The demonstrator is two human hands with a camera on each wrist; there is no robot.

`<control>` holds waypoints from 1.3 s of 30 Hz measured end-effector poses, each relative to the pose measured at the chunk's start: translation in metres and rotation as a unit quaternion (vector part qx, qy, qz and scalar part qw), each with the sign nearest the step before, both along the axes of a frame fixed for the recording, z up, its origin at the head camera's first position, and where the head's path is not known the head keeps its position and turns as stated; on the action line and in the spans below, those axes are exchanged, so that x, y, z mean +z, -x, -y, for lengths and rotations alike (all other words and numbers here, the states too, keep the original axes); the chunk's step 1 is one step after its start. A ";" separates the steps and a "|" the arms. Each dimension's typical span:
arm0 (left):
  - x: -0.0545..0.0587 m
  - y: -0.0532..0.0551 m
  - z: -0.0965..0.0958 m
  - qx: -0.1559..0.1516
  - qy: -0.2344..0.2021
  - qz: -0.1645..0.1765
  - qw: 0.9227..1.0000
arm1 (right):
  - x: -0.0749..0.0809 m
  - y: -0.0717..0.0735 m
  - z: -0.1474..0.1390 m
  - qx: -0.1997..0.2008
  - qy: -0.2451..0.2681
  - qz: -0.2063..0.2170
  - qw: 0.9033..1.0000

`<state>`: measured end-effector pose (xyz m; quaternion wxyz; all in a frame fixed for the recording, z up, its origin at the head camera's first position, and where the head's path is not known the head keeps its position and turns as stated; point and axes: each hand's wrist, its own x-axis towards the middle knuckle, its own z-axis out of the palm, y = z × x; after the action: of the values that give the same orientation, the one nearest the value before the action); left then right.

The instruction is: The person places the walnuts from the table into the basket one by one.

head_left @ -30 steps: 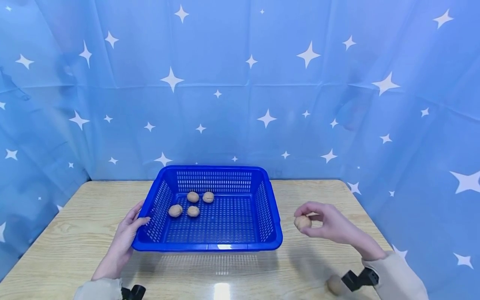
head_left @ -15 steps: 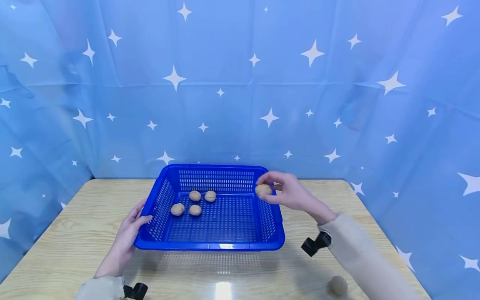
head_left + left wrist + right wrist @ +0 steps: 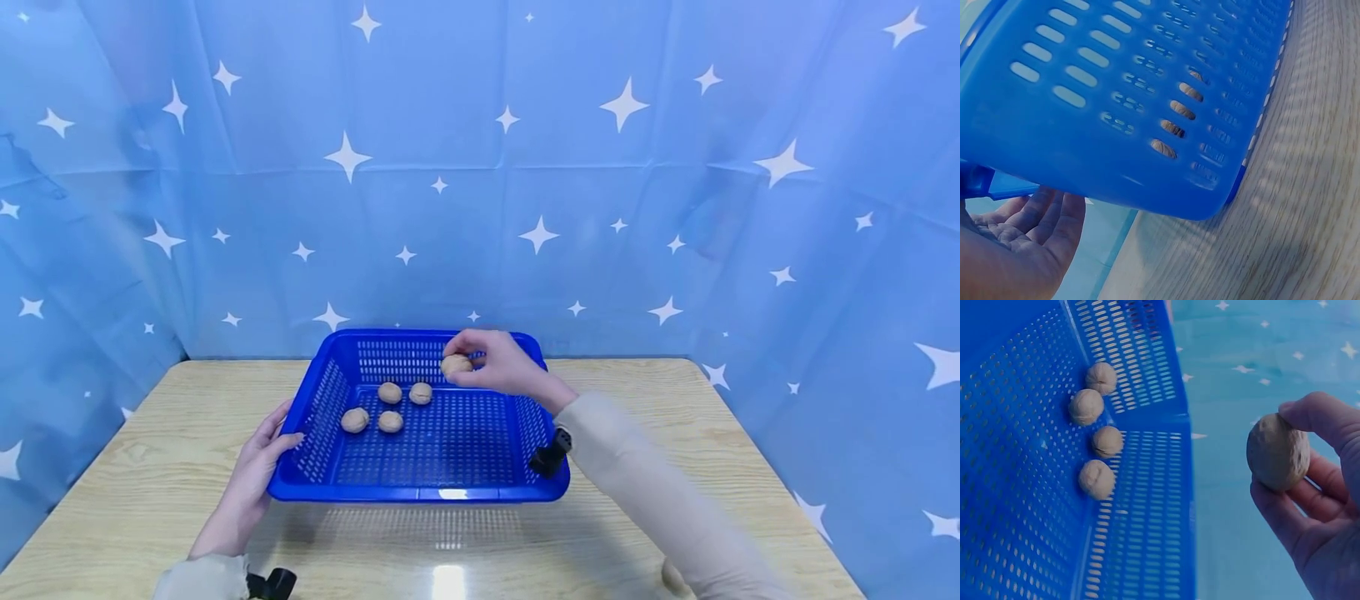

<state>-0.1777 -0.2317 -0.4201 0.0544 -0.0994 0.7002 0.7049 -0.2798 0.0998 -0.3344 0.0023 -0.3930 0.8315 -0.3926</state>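
A walnut (image 3: 456, 366) is pinched between the thumb and fingers of my right hand (image 3: 495, 361), above the back part of a blue plastic basket (image 3: 420, 493). The right wrist view shows this walnut (image 3: 1277, 452) close up, with its wrinkled shell. Several more walnuts (image 3: 390, 422) lie on the basket floor, toward its left side. My left hand (image 3: 253, 467) grips the basket's left rim, thumb over the inside and fingers outside. In the left wrist view the fingers (image 3: 1063, 231) curl under the rim, and a walnut shows through the slots of the wall (image 3: 1104, 150).
The basket appears tilted toward me over the wooden table (image 3: 135, 467). Another walnut (image 3: 675, 577) lies near the table's front right, partly hidden by my right sleeve (image 3: 660, 500). A blue curtain (image 3: 450, 250) with white stars hangs behind and beside the table.
My right hand has carried its walnut leftward from beyond the basket's right side to above the basket. The left hand stays on the rim, and the walnuts inside lie as before.
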 end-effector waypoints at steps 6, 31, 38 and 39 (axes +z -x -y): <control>0.001 0.001 0.000 0.000 -0.006 0.000 1.000 | -0.015 0.012 0.023 0.000 -0.027 0.025 0.999; 0.000 0.001 -0.001 0.007 -0.012 -0.009 1.000 | -0.079 0.034 0.061 0.025 -0.118 0.098 0.988; -0.001 0.001 -0.001 0.009 -0.009 -0.017 1.000 | -0.088 0.036 0.062 0.048 -0.125 0.078 0.988; -0.001 0.001 -0.001 0.008 -0.008 -0.017 1.000 | -0.089 0.036 0.063 0.051 -0.132 0.073 0.987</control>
<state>-0.1786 -0.2311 -0.4214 0.0376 -0.0930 0.6942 0.7127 -0.3155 0.0373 -0.4237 0.1350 -0.4014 0.8524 -0.3067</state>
